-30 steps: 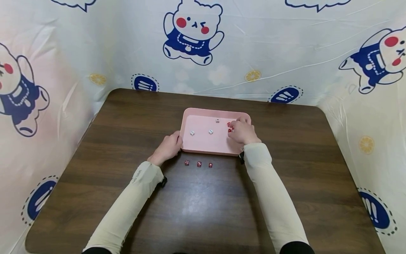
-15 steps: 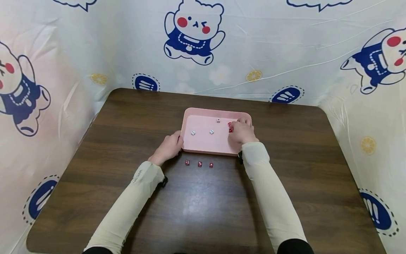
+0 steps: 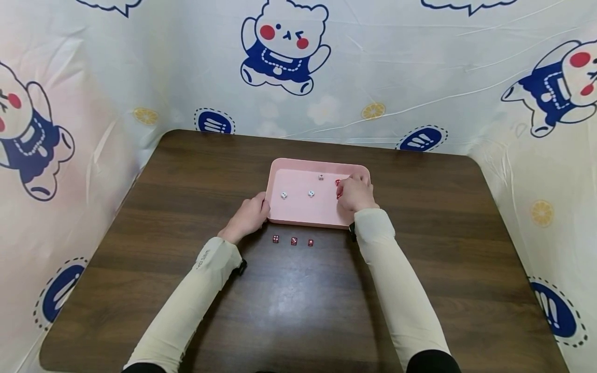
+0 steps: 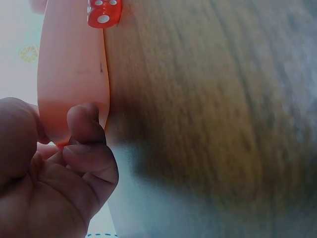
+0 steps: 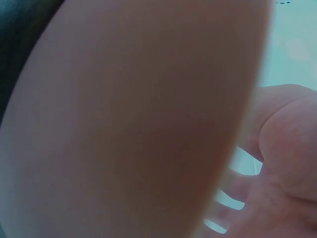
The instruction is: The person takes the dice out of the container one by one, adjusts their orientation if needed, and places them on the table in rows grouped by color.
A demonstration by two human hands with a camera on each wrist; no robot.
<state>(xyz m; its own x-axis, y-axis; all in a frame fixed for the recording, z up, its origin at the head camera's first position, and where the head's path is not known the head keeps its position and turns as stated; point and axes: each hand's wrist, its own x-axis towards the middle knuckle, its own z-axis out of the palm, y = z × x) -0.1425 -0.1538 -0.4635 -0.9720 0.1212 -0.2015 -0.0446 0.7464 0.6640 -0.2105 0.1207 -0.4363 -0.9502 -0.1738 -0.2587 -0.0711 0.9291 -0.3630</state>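
A pink tray [image 3: 298, 224] lies on the table. My left hand [image 3: 246, 217] grips its left end; in the left wrist view the thumb and curled fingers [image 4: 86, 124] close round the tray's corner. My right hand [image 3: 356, 194] reaches over the tray's right end, fingers bent down among red dice. One red die [image 3: 338, 182] shows by the knuckles, and a sliver of another red die [image 3: 339, 196] shows beside the fingertips. Whether the fingers pinch a die is hidden. In the right wrist view the tray's blurred wall [image 5: 148, 124] covers the fingertips.
Three white dice, a left one [image 3: 283, 195], a middle one [image 3: 311, 194] and a far one [image 3: 321, 177], lie in the tray. Three red dice stand in a row before it, including the middle red die [image 3: 294, 241]. A printed curtain [image 3: 186, 62] rises behind the brown table [image 3: 196, 171].
My right hand has shifted slightly left over the red dice and now covers more of them; the near red die shows slightly closer to me. My left hand stays at the tray.
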